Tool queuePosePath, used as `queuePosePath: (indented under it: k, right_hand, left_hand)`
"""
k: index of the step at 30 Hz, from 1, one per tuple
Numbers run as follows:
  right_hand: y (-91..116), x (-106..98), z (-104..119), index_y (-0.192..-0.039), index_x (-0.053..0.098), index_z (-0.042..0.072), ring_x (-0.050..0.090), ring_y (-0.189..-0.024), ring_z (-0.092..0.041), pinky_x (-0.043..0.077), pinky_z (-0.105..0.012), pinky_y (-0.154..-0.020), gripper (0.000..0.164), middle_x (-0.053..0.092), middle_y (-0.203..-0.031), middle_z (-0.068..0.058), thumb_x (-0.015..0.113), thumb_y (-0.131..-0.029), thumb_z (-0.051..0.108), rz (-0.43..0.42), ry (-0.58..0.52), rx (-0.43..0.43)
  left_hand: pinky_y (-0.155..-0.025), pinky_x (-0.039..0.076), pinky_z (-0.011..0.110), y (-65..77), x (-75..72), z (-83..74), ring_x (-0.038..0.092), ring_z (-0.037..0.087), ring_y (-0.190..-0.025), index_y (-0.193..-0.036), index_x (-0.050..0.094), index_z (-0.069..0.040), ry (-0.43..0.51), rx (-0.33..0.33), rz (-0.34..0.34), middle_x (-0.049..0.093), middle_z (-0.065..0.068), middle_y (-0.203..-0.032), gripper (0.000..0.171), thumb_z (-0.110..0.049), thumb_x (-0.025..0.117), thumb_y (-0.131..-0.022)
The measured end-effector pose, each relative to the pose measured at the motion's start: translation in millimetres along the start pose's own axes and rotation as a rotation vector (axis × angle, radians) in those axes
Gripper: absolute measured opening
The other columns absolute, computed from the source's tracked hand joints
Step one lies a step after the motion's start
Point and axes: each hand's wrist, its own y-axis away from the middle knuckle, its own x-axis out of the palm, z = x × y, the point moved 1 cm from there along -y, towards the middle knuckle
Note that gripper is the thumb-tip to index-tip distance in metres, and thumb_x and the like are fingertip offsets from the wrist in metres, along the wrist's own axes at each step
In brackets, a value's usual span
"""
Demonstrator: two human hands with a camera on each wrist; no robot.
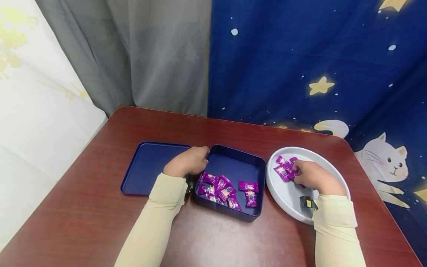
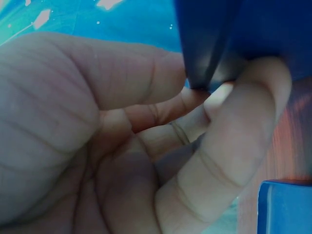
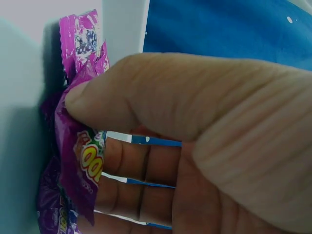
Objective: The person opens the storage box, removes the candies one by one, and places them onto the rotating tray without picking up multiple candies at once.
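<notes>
Thumb and fingers of my left hand point(image 1: 191, 161) pinch the left wall of a dark blue box point(image 1: 236, 155), whose wall point(image 2: 204, 39) also shows between them in the left wrist view. Purple wrapped candies point(image 1: 220, 188) lie piled in the box's near left part, with a few more at its right. Over a round white tray point(image 1: 289, 207) at the right, my right hand point(image 1: 313, 176) pinches a purple candy point(image 3: 80, 141) between thumb and fingers. Several other candies point(image 1: 282, 173) lie on the tray beside the fingertips.
A flat dark blue lid point(image 1: 146, 167) with a raised rim lies left of the box, partly behind my left hand. All stand on a reddish-brown wooden table point(image 1: 253, 241). Grey and blue curtains point(image 1: 267, 66) hang behind the table's far edge.
</notes>
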Motion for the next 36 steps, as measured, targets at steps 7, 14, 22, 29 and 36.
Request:
queuePosePath:
  k: [7, 14, 22, 29, 36]
  right_hand:
    - [1.1, 2.3, 0.7, -0.088, 0.055, 0.004, 0.047, -0.057, -0.019, 0.042, -0.032, -0.052, 0.019, 0.051, -0.067, -0.006, 0.064, -0.072, 0.001, 0.027, -0.008, 0.024]
    - [2.6, 4.6, -0.3, -0.085, 0.054, 0.005, 0.048, -0.057, -0.019, 0.041, -0.032, -0.053, 0.019, 0.050, -0.066, -0.006, 0.067, -0.071, 0.001, 0.037, -0.004, 0.036]
    - [1.4, 6.4, -1.0, -0.083, 0.052, 0.005, 0.049, -0.056, -0.019, 0.043, -0.032, -0.054, 0.017, 0.051, -0.065, -0.007, 0.064, -0.073, -0.001, 0.043, -0.018, 0.058]
    - [2.0, 4.9, -1.7, -0.083, 0.053, 0.005, 0.048, -0.056, -0.019, 0.041, -0.032, -0.053, 0.016, 0.051, -0.064, -0.006, 0.063, -0.073, -0.001, 0.015, -0.014, 0.032]
    - [4.0, 2.0, -0.2, -0.089, 0.056, 0.004, 0.050, -0.057, -0.018, 0.042, -0.033, -0.054, 0.017, 0.054, -0.066, -0.006, 0.064, -0.074, 0.001, -0.007, -0.010, 0.028]
  left_hand:
    - [-0.093, 0.047, 0.046, -0.5, 0.8, 0.0, 0.055, 0.024, -0.104, -0.129, 0.049, 0.000, 0.004, 0.002, 0.003, 0.060, 0.015, -0.119, 0.037, -0.016, 0.049, -0.095]
    - [-0.094, 0.047, 0.047, -1.1, 2.5, 0.8, 0.055, 0.024, -0.105, -0.129, 0.050, 0.000, 0.007, 0.007, 0.000, 0.060, 0.015, -0.119, 0.038, -0.015, 0.050, -0.095]
    - [-0.094, 0.047, 0.047, -0.4, 1.4, 0.4, 0.056, 0.025, -0.105, -0.129, 0.049, 0.001, 0.002, 0.010, -0.004, 0.060, 0.015, -0.119, 0.038, -0.016, 0.050, -0.095]
    - [-0.093, 0.047, 0.046, 0.1, 0.6, -0.8, 0.056, 0.024, -0.103, -0.128, 0.050, 0.001, 0.005, 0.011, -0.003, 0.061, 0.015, -0.117, 0.037, -0.015, 0.049, -0.095]
    - [-0.094, 0.047, 0.047, -0.2, 0.7, -0.4, 0.056, 0.025, -0.104, -0.128, 0.050, 0.001, -0.002, 0.014, -0.003, 0.060, 0.016, -0.117, 0.037, -0.015, 0.049, -0.095]
